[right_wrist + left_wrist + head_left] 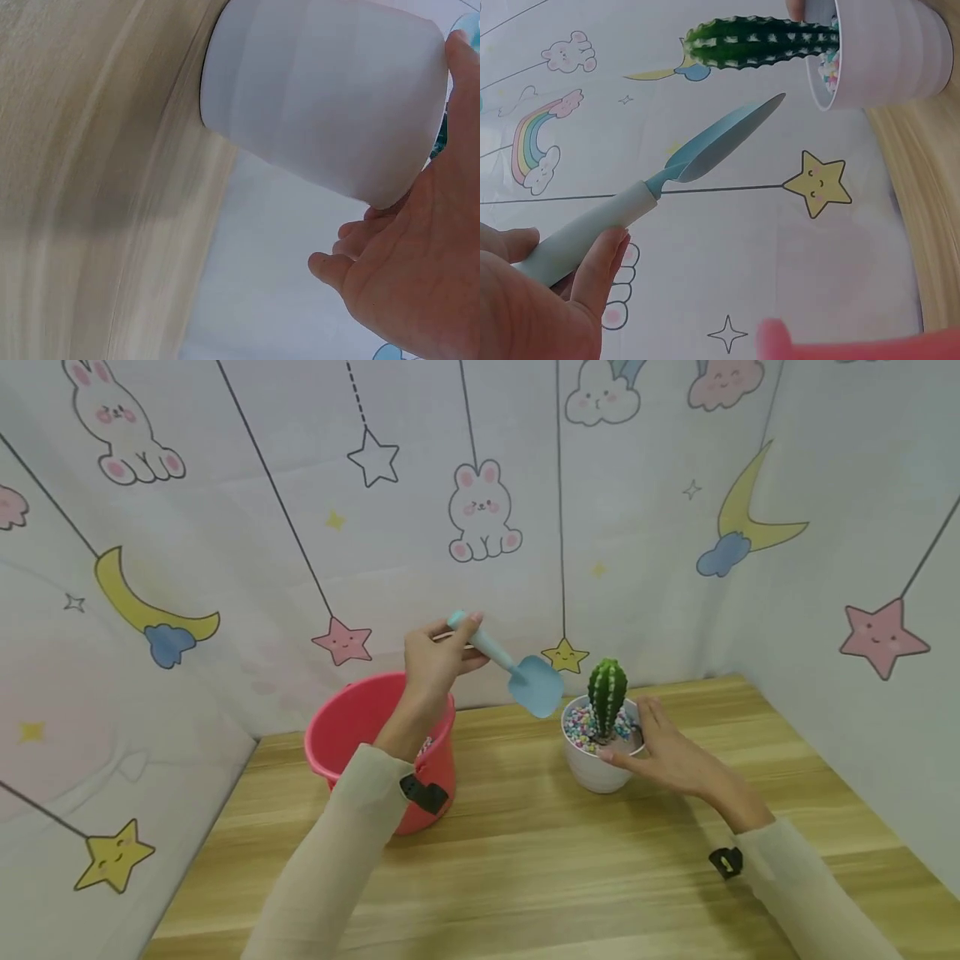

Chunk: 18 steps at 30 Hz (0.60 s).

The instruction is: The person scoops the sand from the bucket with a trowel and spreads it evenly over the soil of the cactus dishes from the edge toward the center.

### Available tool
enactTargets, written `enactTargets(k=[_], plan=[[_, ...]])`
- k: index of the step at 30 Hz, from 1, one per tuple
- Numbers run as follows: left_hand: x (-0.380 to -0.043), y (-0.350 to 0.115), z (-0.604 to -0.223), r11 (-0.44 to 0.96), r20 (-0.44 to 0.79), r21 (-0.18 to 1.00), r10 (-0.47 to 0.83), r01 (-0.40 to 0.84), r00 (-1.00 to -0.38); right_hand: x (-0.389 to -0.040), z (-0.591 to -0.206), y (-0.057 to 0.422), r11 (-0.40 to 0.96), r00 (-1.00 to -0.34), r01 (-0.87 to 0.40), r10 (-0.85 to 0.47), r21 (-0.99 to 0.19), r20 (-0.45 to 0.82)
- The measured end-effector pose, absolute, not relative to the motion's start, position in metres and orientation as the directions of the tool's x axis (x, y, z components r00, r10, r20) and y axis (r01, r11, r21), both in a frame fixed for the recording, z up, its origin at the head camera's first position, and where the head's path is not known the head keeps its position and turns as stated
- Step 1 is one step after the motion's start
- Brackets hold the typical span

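My left hand (433, 667) grips a light-blue trowel (536, 687) by its pale handle, in the air between the bucket and the pot. In the left wrist view, the trowel's blade (724, 141) points toward the cactus and no load shows on it. A green cactus (607, 693) stands in a white plant pot (595, 770), with colourful pebbles (581, 727) around its base. My right hand (678, 762) holds the pot's right rim, thumb on the near side and fingers on the far side. The right wrist view shows the pot's wall (322, 97) close up.
A red bucket (442, 772) stands on the left of the wooden table (525, 877), partly behind my left forearm. Some pebbles show inside it. Behind the table hangs a pale cloth (420, 585) printed with stars, moons and rabbits.
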<state>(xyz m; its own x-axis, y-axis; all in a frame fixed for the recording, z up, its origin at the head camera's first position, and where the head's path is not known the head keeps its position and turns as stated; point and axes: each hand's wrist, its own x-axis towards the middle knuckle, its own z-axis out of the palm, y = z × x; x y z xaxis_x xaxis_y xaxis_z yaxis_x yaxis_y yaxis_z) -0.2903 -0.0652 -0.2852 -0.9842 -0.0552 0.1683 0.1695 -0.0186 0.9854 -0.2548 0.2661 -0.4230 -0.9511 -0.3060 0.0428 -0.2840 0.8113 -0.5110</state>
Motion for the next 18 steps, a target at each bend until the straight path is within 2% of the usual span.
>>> enactTargets(k=[6,10,12,14,18], plan=[[-0.289,-0.088,-0.272,-0.02,0.209,0.977,-0.086,0.211,-0.974,-0.248,-0.403,0.268,0.824,-0.962,-0.27,-0.247,-0.498,0.114],[-0.288,-0.106,-0.263,-0.011,0.218,0.975,-0.11,0.221,-0.97,-0.235,-0.382,0.265,0.781,-0.958,-0.249,-0.113,-0.573,0.263],[-0.287,-0.116,-0.257,-0.011,0.223,0.974,-0.112,0.226,-0.968,-0.229,-0.373,0.261,0.721,-0.914,-0.307,-0.041,-0.621,0.404],[-0.285,-0.127,-0.252,-0.028,0.234,0.971,-0.106,0.238,-0.967,-0.225,-0.366,0.255,0.666,-0.838,-0.393,0.026,-0.634,0.546],[-0.281,-0.15,-0.244,-0.066,0.259,0.962,-0.097,0.265,-0.961,-0.222,-0.356,0.237,0.602,-0.667,-0.56,0.081,-0.57,0.741]])
